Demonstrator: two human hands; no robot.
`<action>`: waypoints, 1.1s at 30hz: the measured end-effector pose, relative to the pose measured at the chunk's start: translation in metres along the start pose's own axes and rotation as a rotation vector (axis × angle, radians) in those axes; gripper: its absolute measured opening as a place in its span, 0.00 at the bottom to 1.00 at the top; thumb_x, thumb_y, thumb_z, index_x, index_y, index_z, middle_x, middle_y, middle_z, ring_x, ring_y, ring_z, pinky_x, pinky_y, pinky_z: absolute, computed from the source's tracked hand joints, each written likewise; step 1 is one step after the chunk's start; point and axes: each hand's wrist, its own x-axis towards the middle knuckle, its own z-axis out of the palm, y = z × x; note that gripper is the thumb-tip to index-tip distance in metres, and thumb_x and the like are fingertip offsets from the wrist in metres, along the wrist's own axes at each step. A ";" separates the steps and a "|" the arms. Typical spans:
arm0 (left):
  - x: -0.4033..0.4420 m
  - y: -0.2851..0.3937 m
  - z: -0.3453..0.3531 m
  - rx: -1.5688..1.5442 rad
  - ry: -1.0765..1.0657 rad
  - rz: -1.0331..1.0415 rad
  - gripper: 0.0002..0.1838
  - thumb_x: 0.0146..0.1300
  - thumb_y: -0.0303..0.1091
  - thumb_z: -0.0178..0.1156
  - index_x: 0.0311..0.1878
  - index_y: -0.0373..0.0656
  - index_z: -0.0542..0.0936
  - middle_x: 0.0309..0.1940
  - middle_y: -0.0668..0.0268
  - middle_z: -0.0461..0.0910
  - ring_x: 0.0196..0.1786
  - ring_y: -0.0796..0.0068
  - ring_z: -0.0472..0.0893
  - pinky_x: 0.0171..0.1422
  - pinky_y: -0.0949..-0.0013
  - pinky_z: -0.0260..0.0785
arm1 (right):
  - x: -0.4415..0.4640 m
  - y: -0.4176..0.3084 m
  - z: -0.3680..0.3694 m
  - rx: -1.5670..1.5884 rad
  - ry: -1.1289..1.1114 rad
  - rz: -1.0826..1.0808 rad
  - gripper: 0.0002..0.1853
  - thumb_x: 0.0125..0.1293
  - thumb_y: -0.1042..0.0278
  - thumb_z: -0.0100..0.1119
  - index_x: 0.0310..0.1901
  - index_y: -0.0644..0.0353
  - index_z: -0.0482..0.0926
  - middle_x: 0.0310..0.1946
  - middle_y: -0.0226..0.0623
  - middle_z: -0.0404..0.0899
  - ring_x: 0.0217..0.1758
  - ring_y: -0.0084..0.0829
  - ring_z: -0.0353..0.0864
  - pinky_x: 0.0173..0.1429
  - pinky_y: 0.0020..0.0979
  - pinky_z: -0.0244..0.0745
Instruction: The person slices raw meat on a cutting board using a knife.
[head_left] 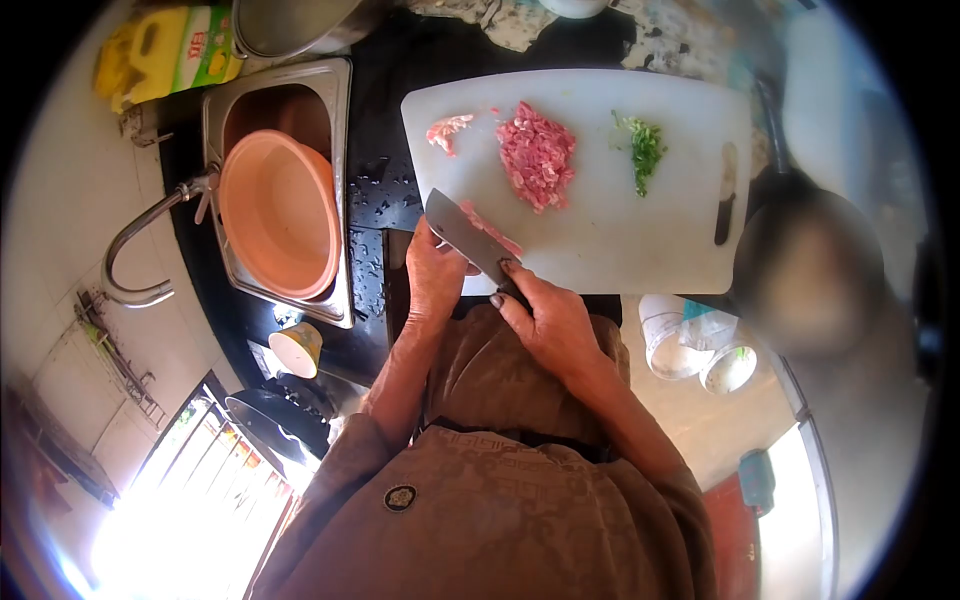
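My right hand (555, 325) grips the dark handle of a kitchen knife (468, 238), its broad blade slanting up to the left over the near left edge of the white cutting board (620, 250). Close against the blade is my left hand (436, 280), fingers curled and partly hidden behind the knife; what they hold cannot be seen. A strip of raw meat (490, 228) lies along the blade's far side. Farther back on the board are a heap of chopped meat (537, 157), a small pile of pale trimmings (447, 131) and chopped green herbs (645, 155).
To the left, an orange basin (280, 215) sits in a metal sink (340, 150) beside a curved faucet (125, 245). A yellow oil jug (160, 50) and a metal pot (295, 25) stand at the back. A blurred pan (810, 265) is at right, white buckets (670, 340) below.
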 end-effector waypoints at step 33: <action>0.008 -0.019 -0.006 0.167 0.016 0.081 0.32 0.68 0.37 0.72 0.74 0.42 0.75 0.59 0.59 0.87 0.59 0.65 0.87 0.63 0.63 0.79 | 0.052 -0.018 0.012 -0.089 0.087 -0.165 0.25 0.70 0.54 0.67 0.64 0.56 0.78 0.43 0.55 0.87 0.45 0.58 0.87 0.49 0.51 0.81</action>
